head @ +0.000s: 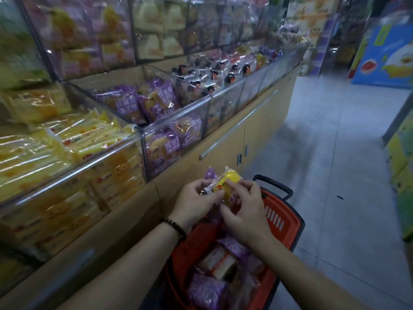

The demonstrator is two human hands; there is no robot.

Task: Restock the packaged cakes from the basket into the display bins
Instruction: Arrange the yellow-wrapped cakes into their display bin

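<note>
Over the red basket [288,222] both hands meet around a small bunch of packaged cakes. My left hand [194,202] grips a purple-wrapped cake [210,174] together with a dark-edged pack. My right hand [243,211] pinches a yellow-wrapped cake [228,181] beside it. More purple cakes [205,289] and a white and orange pack [218,261] lie in the basket. To the left stand clear display bins: one with yellow cakes [73,139], one with purple cakes [143,104], one with dark-wrapped cakes [207,74].
The bins sit on a beige cabinet [223,144] with handles, running away along the left. Upper bins [111,34] hold more packs. Grey tiled aisle floor [330,166] opens to the right, bounded by a blue carton stack [384,57] and yellow-green boxes [402,175].
</note>
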